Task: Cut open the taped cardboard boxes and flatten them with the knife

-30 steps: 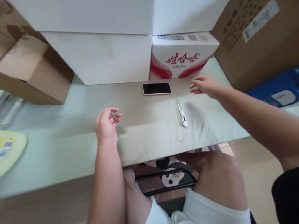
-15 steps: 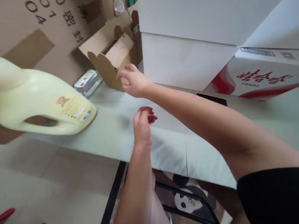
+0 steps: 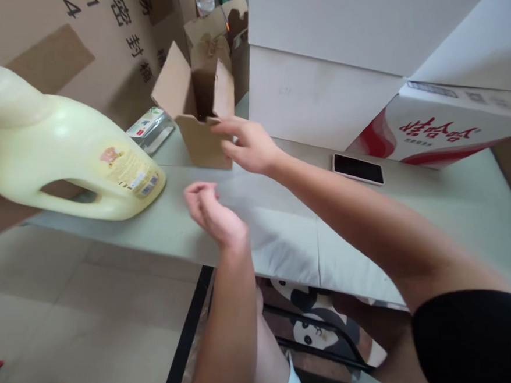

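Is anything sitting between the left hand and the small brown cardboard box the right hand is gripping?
Nothing visible does. The right hand grips the front wall of the small open brown cardboard box, and only bare pale green tabletop lies between that box and the empty left hand. The pale yellow plastic jug lies off to the left.

Table point(image 3: 365, 246): pale grey-green cloth cover, black metal leg point(image 3: 186, 332) at near left. Floor point(image 3: 76, 313): beige tiles. Far side: stacked white cartons point(image 3: 326, 62); a large brown carton wall point(image 3: 74, 33) with black print at far left. Even, soft daylight; faint shadows only.
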Demonstrator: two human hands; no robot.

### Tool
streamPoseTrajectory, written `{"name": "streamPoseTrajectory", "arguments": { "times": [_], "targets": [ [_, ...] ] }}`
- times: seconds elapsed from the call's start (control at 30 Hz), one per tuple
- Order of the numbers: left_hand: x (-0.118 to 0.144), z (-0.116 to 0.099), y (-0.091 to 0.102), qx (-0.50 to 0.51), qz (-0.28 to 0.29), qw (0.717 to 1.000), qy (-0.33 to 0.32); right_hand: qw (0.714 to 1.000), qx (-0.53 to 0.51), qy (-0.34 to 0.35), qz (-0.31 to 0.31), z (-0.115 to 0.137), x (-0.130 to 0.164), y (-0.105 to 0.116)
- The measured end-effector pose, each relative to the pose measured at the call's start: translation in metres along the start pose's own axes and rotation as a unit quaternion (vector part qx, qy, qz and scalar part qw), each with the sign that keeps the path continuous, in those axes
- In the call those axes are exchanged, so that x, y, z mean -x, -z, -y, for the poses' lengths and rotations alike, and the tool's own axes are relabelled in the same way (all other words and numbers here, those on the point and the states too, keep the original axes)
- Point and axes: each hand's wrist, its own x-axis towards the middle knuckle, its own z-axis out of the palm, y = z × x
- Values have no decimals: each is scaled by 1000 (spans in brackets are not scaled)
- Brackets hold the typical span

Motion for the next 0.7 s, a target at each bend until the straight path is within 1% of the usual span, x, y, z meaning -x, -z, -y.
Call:
{"name": "streamPoseTrajectory", "arguments": {
  "times": [0.03,0.07,0.13,0.17,0.2,0.27,0.3,0.37,0.4,0.43,0.5,0.6,0.7],
  "targets": [
    [-3,-4,4,-4,-36,999,-20,999,-27,2,-24,-3,27,9],
    [-7,-7,9,2,-55,998,-22,997,-57,-5,-47,-6,57,19],
    [-14,-12,16,38,-45,998,-2,989,-113,-4,-91,-10,121,41],
    [-17,-13,18,54,-23,998,6,985,-126,7,-116,-10,153,53],
    [-18,-13,19,63,11,998,10,983,-127,24,-126,-10,184,64],
    [-17,-9,16,58,110,992,7,981,-109,21,-156,-9,241,84],
    [-14,-6,12,49,172,984,10,983,-92,6,-161,-9,265,92],
    [-4,0,4,37,293,955,29,984,-49,-6,-168,-9,303,105],
    [2,3,-1,35,340,939,42,985,-30,-14,-170,-10,316,110],
    [9,6,-6,38,374,925,52,984,-19,-24,-173,-11,326,113],
    [23,9,-15,46,416,907,52,981,-23,-52,-186,-18,336,115],
    [41,11,-26,44,443,895,14,972,-37,-65,-224,-36,336,110],
    [53,13,-34,15,463,885,-41,955,-18,-58,-290,-58,330,97]
  ]
}}
